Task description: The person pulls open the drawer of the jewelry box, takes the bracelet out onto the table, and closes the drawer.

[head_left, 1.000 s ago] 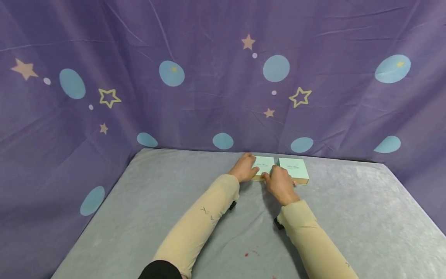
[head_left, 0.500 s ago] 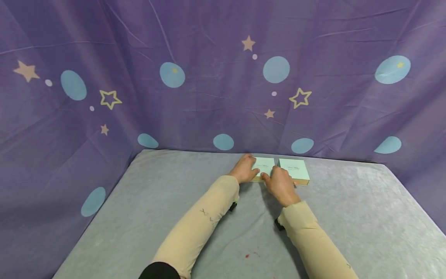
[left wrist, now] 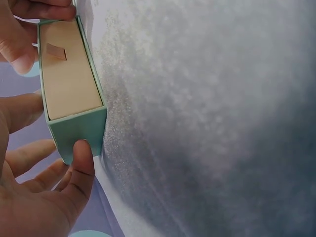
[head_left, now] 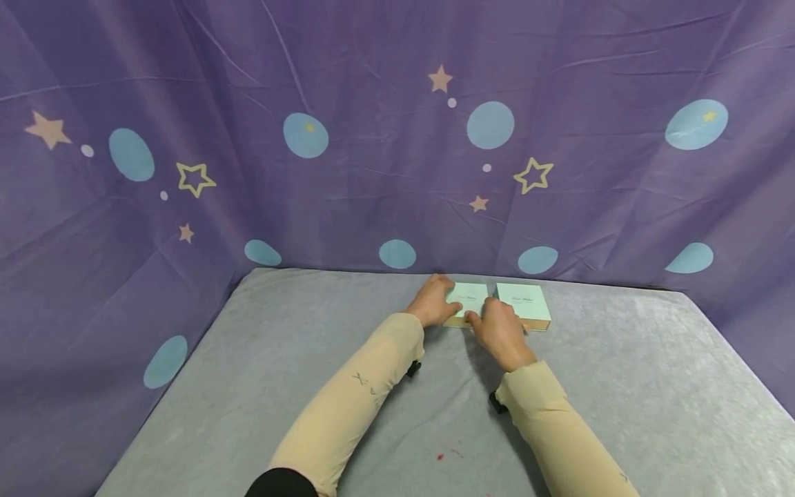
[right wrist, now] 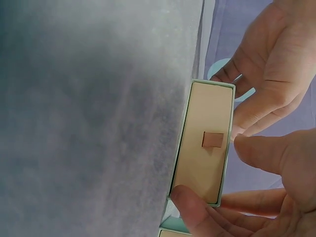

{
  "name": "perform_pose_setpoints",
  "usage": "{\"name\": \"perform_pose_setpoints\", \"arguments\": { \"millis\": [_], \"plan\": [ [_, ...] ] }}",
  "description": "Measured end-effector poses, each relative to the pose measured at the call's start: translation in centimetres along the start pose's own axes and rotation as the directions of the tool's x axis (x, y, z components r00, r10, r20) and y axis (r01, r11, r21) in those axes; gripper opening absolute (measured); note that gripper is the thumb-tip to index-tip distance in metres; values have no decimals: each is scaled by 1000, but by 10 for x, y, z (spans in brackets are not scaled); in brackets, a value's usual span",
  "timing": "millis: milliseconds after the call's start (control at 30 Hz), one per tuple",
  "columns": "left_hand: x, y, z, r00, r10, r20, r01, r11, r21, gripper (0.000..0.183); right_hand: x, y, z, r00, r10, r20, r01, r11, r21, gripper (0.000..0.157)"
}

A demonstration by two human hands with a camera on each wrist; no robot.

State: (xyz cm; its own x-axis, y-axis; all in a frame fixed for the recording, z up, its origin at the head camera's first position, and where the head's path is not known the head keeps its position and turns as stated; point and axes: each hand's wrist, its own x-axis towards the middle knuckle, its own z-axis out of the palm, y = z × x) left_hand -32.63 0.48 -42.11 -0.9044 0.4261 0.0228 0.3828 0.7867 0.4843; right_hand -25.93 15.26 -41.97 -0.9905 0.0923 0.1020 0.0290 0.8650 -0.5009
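Note:
Two mint-green drawer boxes with beige drawer fronts lie side by side at the far edge of the table, a narrow gap between them. My left hand (head_left: 431, 301) grips the left box (head_left: 467, 298) at its left end, thumb over the top. At its right end my right hand (head_left: 499, 327) holds the same box, a fingertip on the lower corner of the front in the right wrist view. A small tan pull tab (right wrist: 213, 139) sticks out of the closed drawer front (left wrist: 69, 81). The right box (head_left: 523, 304) stands just beyond my right hand, partly covered by it.
A grey cloth covers the table (head_left: 217, 386), with small red marks (head_left: 440, 456) near the front. Directly behind the boxes hangs a purple curtain (head_left: 373, 207) with stars and blue ovals.

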Motion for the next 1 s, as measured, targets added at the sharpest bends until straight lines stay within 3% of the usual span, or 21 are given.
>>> {"name": "perform_pose_setpoints", "arguments": {
  "millis": [400,767,1000],
  "plan": [
    [-5,-3,-4,999,-16,-31,15,999,-52,58,-4,-4,-1,1000,-7,20,7,1000,2,31],
    [-6,-11,-2,1000,-23,0,23,992,-124,62,-5,-3,-1,1000,-19,15,19,1000,0,31],
    [-11,-16,-1,1000,-24,-18,21,988,-156,62,-6,-3,0,999,-35,26,35,999,11,28]
  ]
}}
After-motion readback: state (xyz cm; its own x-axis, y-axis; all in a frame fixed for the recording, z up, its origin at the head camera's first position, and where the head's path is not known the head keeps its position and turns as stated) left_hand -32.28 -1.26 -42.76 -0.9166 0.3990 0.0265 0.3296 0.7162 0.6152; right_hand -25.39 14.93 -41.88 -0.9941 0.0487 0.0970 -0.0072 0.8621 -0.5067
